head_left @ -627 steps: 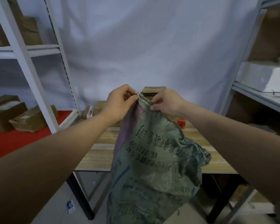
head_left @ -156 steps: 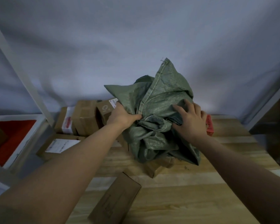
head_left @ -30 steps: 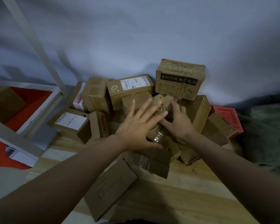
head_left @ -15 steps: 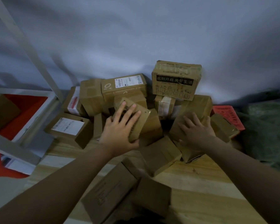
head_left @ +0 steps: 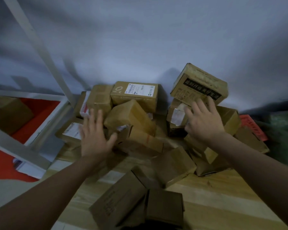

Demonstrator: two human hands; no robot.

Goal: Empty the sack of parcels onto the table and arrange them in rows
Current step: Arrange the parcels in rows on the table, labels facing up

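Nearest, below both wrists, two flat boxes (head_left: 123, 200) lay side by side on the table (head_left: 223, 201). Between the forearms a tilted box (head_left: 175, 165) leaned on the heap. The left hand (head_left: 94, 135) was spread flat, fingers straight, over the left side of the parcels (head_left: 140, 127), gripping nothing; whether it touched them was unclear. The right hand (head_left: 204, 121) lay open, fingers loosely splayed, on a taped box (head_left: 176, 113). Beyond the left hand sat a labelled box (head_left: 136, 95); beyond the right, a printed box (head_left: 198, 85) tilted against the white sheet (head_left: 140, 39). Right of the right hand lay a red box (head_left: 253, 127) and the green sack (head_left: 283, 130).
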